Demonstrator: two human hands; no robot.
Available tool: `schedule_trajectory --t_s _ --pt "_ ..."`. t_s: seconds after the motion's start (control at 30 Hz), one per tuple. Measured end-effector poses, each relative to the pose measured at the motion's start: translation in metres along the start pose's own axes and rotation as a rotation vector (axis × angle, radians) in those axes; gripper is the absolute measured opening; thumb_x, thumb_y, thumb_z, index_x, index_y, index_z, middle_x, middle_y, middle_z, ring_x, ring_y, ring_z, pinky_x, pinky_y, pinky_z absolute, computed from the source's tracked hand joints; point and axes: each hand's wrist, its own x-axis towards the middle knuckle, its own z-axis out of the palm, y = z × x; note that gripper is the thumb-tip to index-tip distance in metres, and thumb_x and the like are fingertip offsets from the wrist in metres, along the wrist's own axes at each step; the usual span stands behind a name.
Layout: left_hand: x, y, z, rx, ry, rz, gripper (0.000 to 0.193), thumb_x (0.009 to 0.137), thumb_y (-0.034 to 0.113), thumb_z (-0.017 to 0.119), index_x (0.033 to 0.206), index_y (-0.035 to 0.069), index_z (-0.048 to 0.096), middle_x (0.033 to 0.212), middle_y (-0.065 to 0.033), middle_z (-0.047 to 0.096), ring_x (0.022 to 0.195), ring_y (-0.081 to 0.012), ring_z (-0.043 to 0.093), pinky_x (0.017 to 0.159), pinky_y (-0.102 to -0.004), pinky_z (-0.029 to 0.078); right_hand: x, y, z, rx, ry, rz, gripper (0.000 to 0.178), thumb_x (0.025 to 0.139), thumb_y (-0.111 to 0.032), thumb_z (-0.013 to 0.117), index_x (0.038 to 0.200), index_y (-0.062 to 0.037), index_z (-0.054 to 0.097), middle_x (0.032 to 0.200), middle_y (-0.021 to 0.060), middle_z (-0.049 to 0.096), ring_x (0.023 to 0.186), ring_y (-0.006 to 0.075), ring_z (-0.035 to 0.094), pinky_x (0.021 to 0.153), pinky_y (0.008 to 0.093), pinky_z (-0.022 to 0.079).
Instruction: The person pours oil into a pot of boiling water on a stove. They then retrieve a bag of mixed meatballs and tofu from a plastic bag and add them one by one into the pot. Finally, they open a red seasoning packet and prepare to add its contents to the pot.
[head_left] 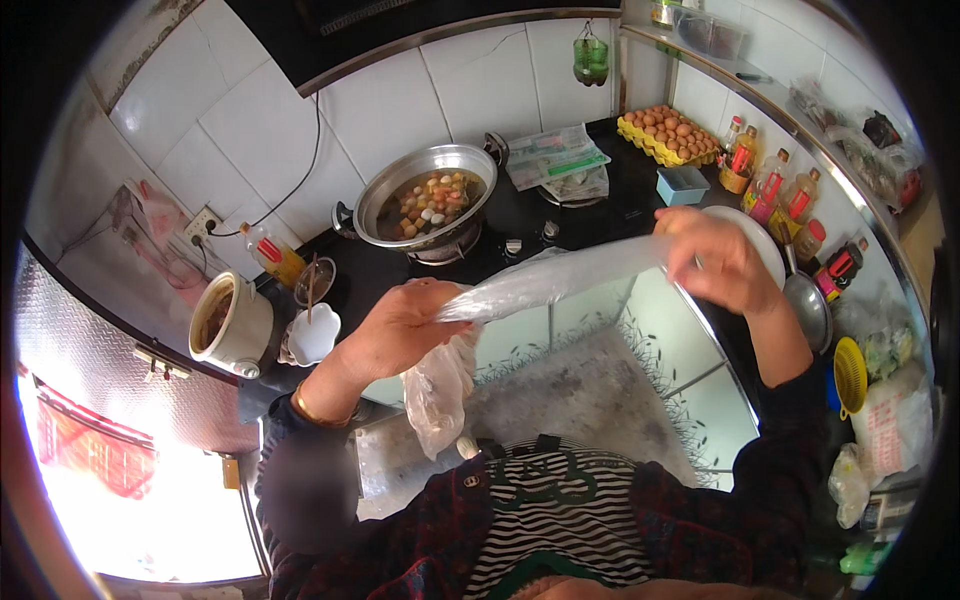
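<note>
Fingers of the left hand (405, 320) close on one end of a thin plastic bag (560, 282); the right hand (728, 262) seems to pinch the other. It stretches between them, in front of the pot (470, 168). Straightening looks like the step; next needs gentle pulling.

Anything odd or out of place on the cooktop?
Yes: flat plastic packaging appears to lie partly over the burner right of the pot. Odd because plastic could melt if that burner were lit.
</note>
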Motion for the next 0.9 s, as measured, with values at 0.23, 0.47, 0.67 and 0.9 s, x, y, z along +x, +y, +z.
schedule_trajectory --t_s 0.23,0.47,0.67,0.9 --pt "0.001 0.049 -0.016 0.083 0.117 0.137 0.026 0.081 -0.005 0.062 0.106 0.000 0.064 0.097 -0.0067 0.062 0.093 -0.0160 0.055 0.081 -0.0309 0.045 -0.011 0.049 0.028 -0.935 0.172 -0.083 0.033 0.072 -0.003 0.060 0.105 -0.0086 0.063 0.122 0.0040 0.055 0.120 0.0267 0.046 0.113 0.0527 0.022" --pt "0.075 0.057 0.024 -0.544 0.163 0.150 0.012 0.086 0.000 0.059 0.097 0.000 0.066 0.083 -0.0036 0.067 0.078 -0.0106 0.062 0.072 -0.0244 0.049 0.044 0.096 0.172 -0.500 0.321 -0.103 0.044 0.079 -0.012 0.061 0.122 -0.0043 0.051 0.123 0.0155 0.052 0.120 0.0297 0.047 0.105 0.0458 0.035" --pt "0.080 0.029 0.021 -0.275 0.306 0.039 0.013 0.084 -0.001 0.058 0.094 0.001 0.066 0.082 -0.0027 0.068 0.077 -0.0089 0.060 0.073 -0.0240 0.048 0.020 -0.017 0.238 0.380 0.182 -0.196 0.059 0.074 0.000 0.056 0.131 -0.0012 0.044 0.133 0.0211 0.039 0.122 0.0373 0.042 0.103 0.0426 0.035" --pt "0.037 0.060 0.011 0.014 0.185 0.524 0.023 0.076 -0.012 0.068 0.096 0.000 0.065 0.106 -0.0044 0.060 0.096 -0.0154 0.059 0.088 -0.0298 0.047 0.010 0.031 0.081 -0.669 0.161 -0.462 0.021 0.071 0.000 0.061 0.091 -0.0068 0.061 0.100 0.0081 0.055 0.096 0.0272 0.055 0.082 0.0368 0.048"
